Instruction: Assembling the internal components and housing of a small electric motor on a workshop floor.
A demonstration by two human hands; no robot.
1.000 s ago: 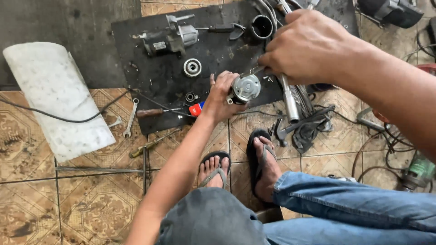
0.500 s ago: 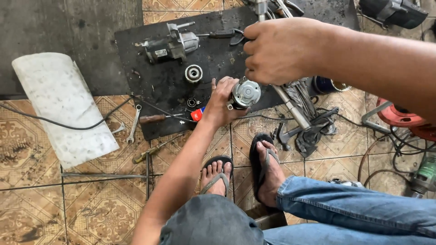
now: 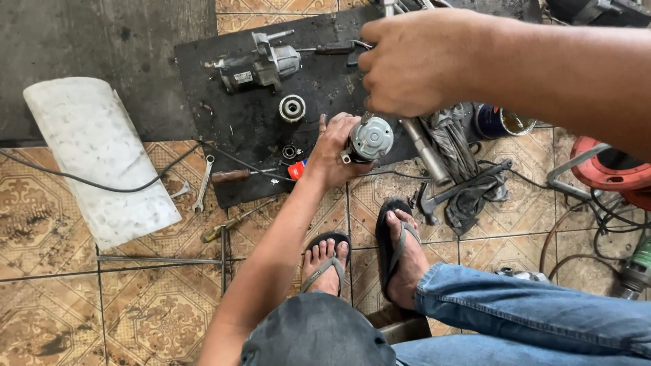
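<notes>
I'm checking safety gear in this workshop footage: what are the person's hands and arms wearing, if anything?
Nothing protective. The left hand and right hand are bare, with no gloves, rings or watch to be seen. Both forearms are uncovered as far as the picture shows them; no sleeve comes into view. The fingers look smudged with dark grime. Lower down the person wears blue jeans and dark flip-flops.

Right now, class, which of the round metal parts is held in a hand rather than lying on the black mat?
The grey motor, gripped by the left hand. The ring-shaped bearing lies loose on the mat.
</notes>
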